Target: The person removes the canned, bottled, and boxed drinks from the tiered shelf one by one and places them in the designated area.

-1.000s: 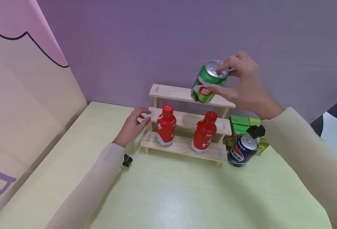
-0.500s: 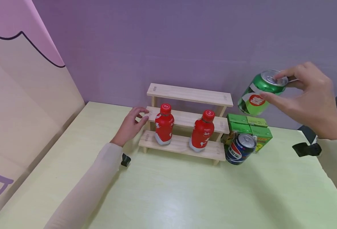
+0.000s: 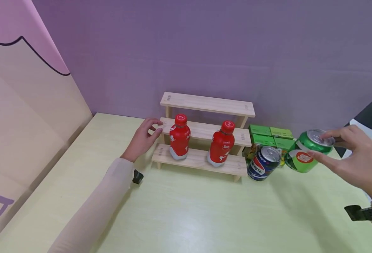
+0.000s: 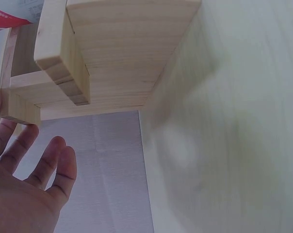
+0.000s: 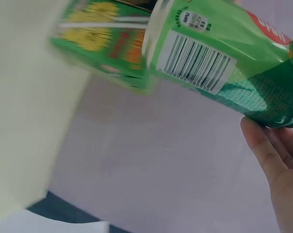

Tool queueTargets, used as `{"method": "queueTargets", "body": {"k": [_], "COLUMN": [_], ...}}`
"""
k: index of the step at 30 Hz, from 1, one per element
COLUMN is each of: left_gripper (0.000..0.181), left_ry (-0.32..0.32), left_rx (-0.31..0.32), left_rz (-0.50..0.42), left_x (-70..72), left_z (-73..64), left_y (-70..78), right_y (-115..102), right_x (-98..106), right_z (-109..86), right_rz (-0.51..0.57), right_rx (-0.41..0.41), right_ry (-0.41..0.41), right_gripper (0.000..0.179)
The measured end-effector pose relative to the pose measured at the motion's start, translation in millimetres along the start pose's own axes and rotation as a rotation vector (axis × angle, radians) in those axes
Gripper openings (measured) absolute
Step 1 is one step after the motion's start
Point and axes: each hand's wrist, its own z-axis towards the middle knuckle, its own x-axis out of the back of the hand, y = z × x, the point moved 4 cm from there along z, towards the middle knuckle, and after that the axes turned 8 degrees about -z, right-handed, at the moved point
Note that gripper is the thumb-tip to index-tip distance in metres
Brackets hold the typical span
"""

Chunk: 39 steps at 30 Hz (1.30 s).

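Observation:
My right hand [image 3: 358, 158] grips a green soda can [image 3: 304, 154] near its silver top, off to the right. The can is tilted and held above the table; its barcode side shows in the right wrist view. My left hand [image 3: 141, 138] is at the left end of the middle board of a three-step wooden shelf [image 3: 205, 102]. In the left wrist view, the thumb and fingers of the left hand [image 4: 30, 184] pinch the board's end. Two red bottles with white bases, a left bottle [image 3: 180, 137] and a right bottle [image 3: 221, 144], stand on the lowest board.
A dark blue Pepsi can [image 3: 263, 164] stands on the table [image 3: 179, 211] at the shelf's right end. Several green drink cartons [image 3: 269, 135] are grouped behind it. A purple wall panel [image 3: 189, 45] rises behind the shelf, and a pale panel [image 3: 31, 116] borders the left side.
My right hand has carried the green can from above the top board to the right, then down, beside the cartons. The left hand stays at the shelf end. The view has shifted slightly.

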Motion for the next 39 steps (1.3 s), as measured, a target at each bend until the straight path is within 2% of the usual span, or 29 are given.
{"method": "queueTargets", "body": {"k": [4, 8, 13, 17, 23, 26, 30, 34, 37, 39], "left_gripper": [0.031, 0.03, 0.03, 0.03, 0.03, 0.031, 0.031, 0.03, 0.029, 0.028], "left_ry": [0.003, 0.005, 0.012, 0.014, 0.009, 0.008, 0.01, 0.013, 0.016, 0.016], "left_rx": [-0.008, -0.01, -0.012, -0.009, 0.005, 0.008, 0.006, -0.012, -0.03, -0.032], "left_rz": [0.001, -0.003, -0.008, -0.011, -0.006, -0.01, -0.017, -0.021, -0.025, -0.028], "left_x": [0.6, 0.7, 0.4, 0.1, -0.6, -0.4, 0.0, 0.1, 0.0, -0.3], "left_z": [-0.1, -0.5, -1.0, -1.1, -0.6, -1.0, -1.5, -1.3, -1.2, -1.4], "left_y": [-0.6, -1.4, -2.6, -2.6, -2.9, -2.3, -1.2, -0.3, 0.8, 1.7], "right_y": [15, 26, 34, 37, 36, 34, 31, 30, 26, 19], "right_x": [-18, -41, -62, -71, -76, -77, -75, -71, -66, -61], "right_z": [-23.9, -40.2, -48.3, -51.3, -52.4, -50.4, -48.2, -48.5, -47.5, -44.7], "right_rz": [0.08, 0.134, 0.197, 0.206, 0.21, 0.222, 0.18, 0.108, 0.071, 0.065], "right_rx": [-0.023, -0.068, -0.1, -0.111, -0.108, -0.08, -0.059, -0.103, -0.131, -0.131], "right_ry": [-0.015, -0.074, -0.107, -0.125, -0.124, -0.122, -0.147, -0.179, -0.157, -0.105], "right_gripper": [0.052, 0.051, 0.049, 0.048, 0.048, 0.048, 0.048, 0.043, 0.04, 0.04]}}
